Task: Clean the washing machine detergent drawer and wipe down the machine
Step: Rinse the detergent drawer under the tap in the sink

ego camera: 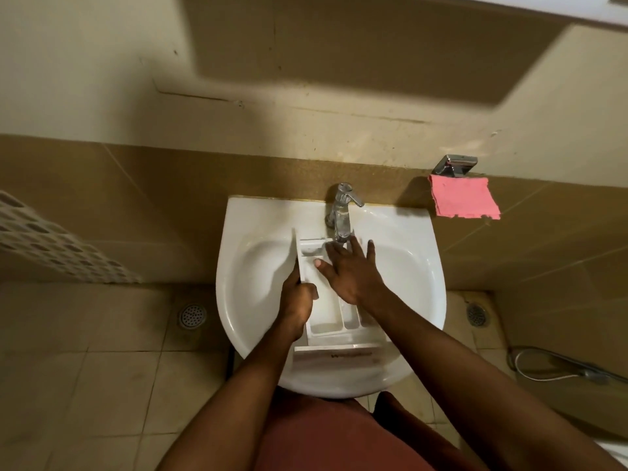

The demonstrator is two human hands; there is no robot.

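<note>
1. step in hand, as i judge it: washing out the detergent drawer, which lies in the sink with its back end under the tap.
2. the left hand has its fingers curled round the drawer's left wall; the right hand has its fingers straight and spread over the rear compartments.
3. next move probably calls for rubbing each compartment (running water is hard to make out).
4. room: the basin walls hem the drawer in and the spout sits just above the right hand. the pink cloth hangs well apart.

Sink: white basin beneath left hand and right hand.
Detergent drawer: in the basin under both, front panel toward the wrists.
Tap: far rim, just beyond right hand.
</note>
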